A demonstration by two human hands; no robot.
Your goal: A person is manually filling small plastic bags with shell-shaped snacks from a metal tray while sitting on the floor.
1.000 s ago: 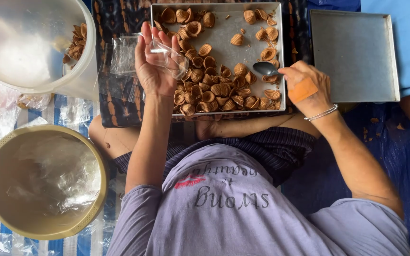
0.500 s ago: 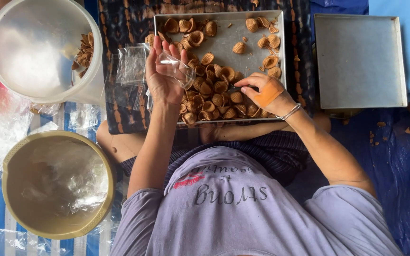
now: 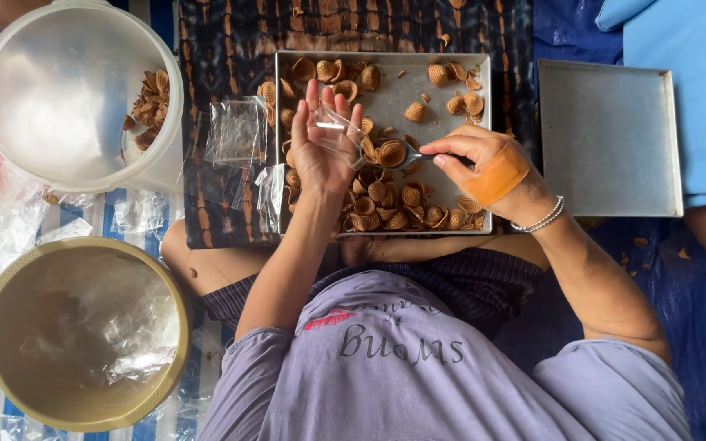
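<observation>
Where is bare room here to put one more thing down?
The second metal tray, right of the right hand, lies bare. The snack tray shows bare metal between its upper shells; its lower half, beneath the left hand and spoon, is crowded.

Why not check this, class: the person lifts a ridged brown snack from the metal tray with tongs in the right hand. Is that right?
Not quite. The head view shows a spoon, not tongs, in the right hand, carrying a ridged brown snack over the metal tray.
</observation>
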